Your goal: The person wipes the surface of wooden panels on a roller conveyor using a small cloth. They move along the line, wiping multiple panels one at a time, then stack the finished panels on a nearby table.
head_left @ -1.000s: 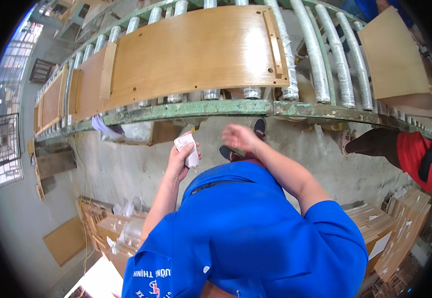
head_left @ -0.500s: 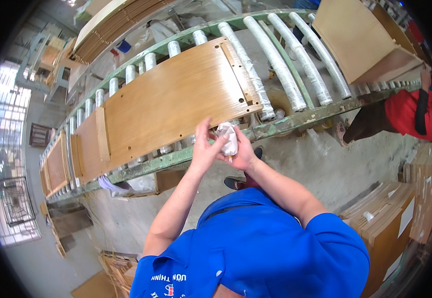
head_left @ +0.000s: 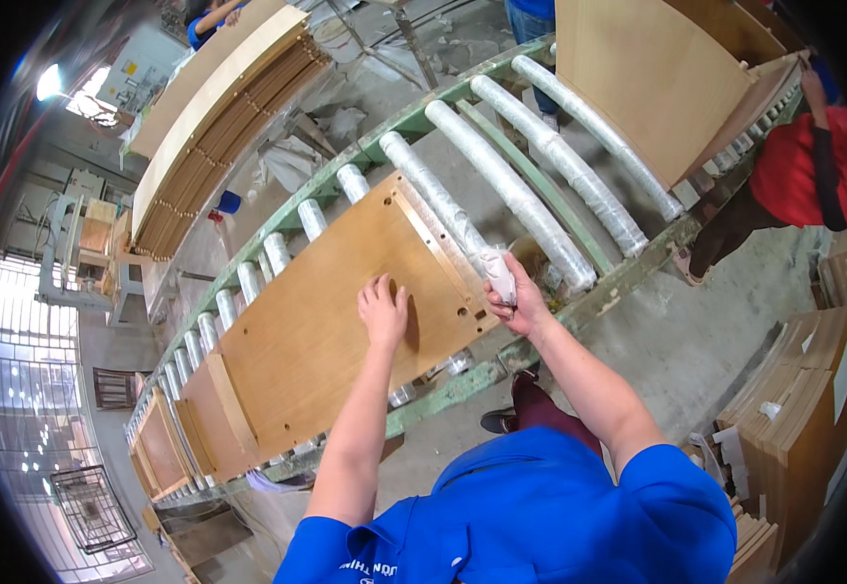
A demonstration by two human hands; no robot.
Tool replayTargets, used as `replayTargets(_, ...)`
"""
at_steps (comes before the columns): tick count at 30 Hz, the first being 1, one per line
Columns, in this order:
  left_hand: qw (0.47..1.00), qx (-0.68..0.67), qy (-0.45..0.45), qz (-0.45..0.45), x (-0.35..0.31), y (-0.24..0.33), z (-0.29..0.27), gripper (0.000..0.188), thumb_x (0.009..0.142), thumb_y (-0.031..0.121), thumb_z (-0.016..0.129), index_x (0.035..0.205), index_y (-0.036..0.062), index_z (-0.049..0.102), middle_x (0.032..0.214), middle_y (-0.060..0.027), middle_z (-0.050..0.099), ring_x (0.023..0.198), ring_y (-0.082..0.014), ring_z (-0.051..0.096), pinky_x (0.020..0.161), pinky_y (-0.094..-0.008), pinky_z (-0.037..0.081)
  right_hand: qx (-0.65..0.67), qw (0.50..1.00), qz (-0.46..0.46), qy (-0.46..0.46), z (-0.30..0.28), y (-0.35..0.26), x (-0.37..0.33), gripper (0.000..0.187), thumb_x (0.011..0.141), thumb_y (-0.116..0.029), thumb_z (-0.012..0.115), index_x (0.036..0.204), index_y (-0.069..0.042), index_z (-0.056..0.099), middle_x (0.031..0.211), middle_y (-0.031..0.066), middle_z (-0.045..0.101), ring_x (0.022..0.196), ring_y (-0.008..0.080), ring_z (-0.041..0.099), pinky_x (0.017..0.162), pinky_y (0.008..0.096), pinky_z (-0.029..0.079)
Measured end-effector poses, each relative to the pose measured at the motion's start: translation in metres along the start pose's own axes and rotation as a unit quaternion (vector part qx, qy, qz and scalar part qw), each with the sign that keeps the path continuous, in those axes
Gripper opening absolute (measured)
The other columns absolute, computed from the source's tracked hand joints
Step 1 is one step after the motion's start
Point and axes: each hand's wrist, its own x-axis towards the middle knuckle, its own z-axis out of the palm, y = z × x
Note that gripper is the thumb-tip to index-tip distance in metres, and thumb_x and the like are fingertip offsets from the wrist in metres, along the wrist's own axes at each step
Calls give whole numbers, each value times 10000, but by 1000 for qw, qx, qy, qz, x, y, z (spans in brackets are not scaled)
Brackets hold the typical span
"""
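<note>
A brown wooden panel (head_left: 316,341) with small holes and light strips along its ends lies on the roller conveyor (head_left: 530,209). Over its middle is my left hand (head_left: 382,311), fingers apart and holding nothing; whether the fingertips touch the wood I cannot tell. My right hand (head_left: 522,304) is closed round a small white plastic bag (head_left: 497,273), squeezed to a narrow shape, beside the panel's right end strip (head_left: 438,243). What fills the bag is hidden.
More panels (head_left: 159,443) lie farther left on the rollers. At the upper right a large wooden carcass (head_left: 652,88) rests on the conveyor, with a person in red (head_left: 803,165) beside it. Stacked boards (head_left: 219,146) stand behind; flat bundles (head_left: 793,389) stand at the right.
My hands have parted. The left has let go of the bag and moved over the panel; the right has carried the bag right, over the panel's end. The view has shifted.
</note>
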Motion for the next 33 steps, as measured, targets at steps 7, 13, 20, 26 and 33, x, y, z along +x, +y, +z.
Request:
replayTargets(7, 998, 61, 12, 19, 4, 13, 21, 465, 821, 294, 520, 1233, 87, 459, 1292, -146, 398, 1218, -337, 316, 1031, -486, 214, -175, 973, -127, 83, 26, -28, 98, 293, 859, -311, 566, 1018, -83, 475, 688, 47, 569, 475, 100, 532, 338, 191, 334)
replayTargets(13, 997, 68, -14, 15, 9, 14, 19, 460, 807, 265, 524, 1219, 68, 465, 1284, -159, 400, 1204, -349, 326, 1017, -480, 221, -322, 906, -262, 84, 45, -17, 182, 385, 792, -235, 645, 1074, 2, 531, 823, 90, 632, 629, 165, 612, 499, 276, 478)
replayTargets(20, 997, 74, -32, 3, 11, 9, 24, 488, 795, 296, 525, 1234, 93, 462, 1302, -147, 393, 1228, -346, 304, 1022, -504, 203, -569, 722, -368, 136, 53, -21, 218, 449, 755, -243, 647, 1097, 20, 524, 912, 220, 618, 831, 337, 613, 726, 377, 473)
replayTargets(26, 997, 61, -39, 2, 13, 8, 24, 498, 788, 293, 523, 1235, 82, 461, 1304, -157, 386, 1237, -353, 285, 1027, -508, 181, -650, 655, -361, 138, 57, -19, 221, 451, 744, -238, 639, 1101, 18, 539, 968, 225, 605, 898, 365, 584, 782, 389, 460)
replayTargets(33, 998, 59, -39, 4, 11, 6, 25, 496, 787, 288, 524, 1232, 77, 460, 1306, -159, 381, 1234, -356, 286, 1026, -512, 182, -659, 636, -379, 132, 54, -14, 215, 411, 763, -225, 629, 1094, 3, 543, 1001, 220, 591, 910, 368, 577, 784, 393, 461)
